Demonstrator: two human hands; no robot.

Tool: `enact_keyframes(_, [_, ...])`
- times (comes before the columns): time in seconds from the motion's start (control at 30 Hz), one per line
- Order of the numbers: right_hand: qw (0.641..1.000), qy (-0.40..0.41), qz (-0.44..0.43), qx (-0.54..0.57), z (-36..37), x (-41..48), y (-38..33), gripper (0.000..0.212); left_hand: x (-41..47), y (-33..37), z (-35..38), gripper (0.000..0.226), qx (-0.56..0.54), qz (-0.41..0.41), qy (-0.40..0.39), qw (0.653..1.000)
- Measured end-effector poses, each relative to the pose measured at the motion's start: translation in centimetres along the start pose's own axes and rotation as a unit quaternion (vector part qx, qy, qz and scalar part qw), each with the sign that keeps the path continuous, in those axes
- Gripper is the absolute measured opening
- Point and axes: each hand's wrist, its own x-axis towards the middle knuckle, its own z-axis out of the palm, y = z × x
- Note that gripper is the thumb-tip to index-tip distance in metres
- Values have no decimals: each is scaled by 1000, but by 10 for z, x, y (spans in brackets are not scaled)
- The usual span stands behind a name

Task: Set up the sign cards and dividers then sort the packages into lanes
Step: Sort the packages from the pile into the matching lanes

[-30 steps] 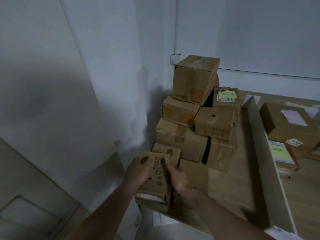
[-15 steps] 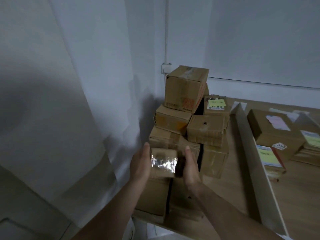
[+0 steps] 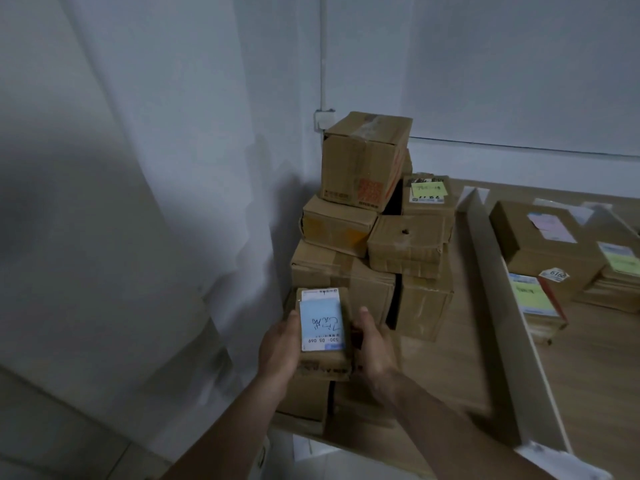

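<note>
Package (image 3: 322, 332): small brown carton held up in the air in front of the stack, above the near left corner of the table, flat face turned to the camera
Label (image 3: 321, 323): pale blue sheet on the package's upper face, with a dark handwritten scrawl and the printed digits 530-05 069, which read upside down from here
Left hand (image 3: 278, 348): grips the package's left side, fingers wrapped under it, thumb lying along the edge
Right hand (image 3: 374, 344): grips the package's right side, thumb pointing up beside the label, fingers curled beneath and out of sight
Stack (image 3: 363, 237): brown cartons piled several high in the corner against the wall, the largest on top
Noted box (image 3: 427, 190): at the back right of the stack, carrying a yellow slip with writing too small to read
Holed box (image 3: 408, 240): just in front of the noted box, a small dark hole in its top
Divider (image 3: 491, 271): long white strip standing on edge, running from the far side of the table to the near edge, right of the stack
Sorted boxes (image 3: 540, 237): lie beyond the divider on the right, with pink, yellow and blue labels
Table (image 3: 450, 358): light wood, bare between the stack and the divider
Wall (image 3: 173, 168): plain white, filling the left
</note>
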Motion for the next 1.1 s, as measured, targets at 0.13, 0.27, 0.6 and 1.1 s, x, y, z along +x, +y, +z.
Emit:
enact_keyframes(0.13, [1000,-3,3,-23,-3,-3,0,64,2,-1,0,33,-5,-12,-13,1000])
enact_keyframes(0.27, [996,-2,-15,-84,-7,-6,-2,42,7,2,-3,17,11,-14,-30,999])
enact_keyframes(0.6, [945,-12,-73,-318,-31,45,14,76,19,-3,-9,25,115,2,2,993])
enact_keyframes(1.1, [958,-15,-56,-282,-29,15,1,36,20,-4,-8,31,63,-53,-71,994])
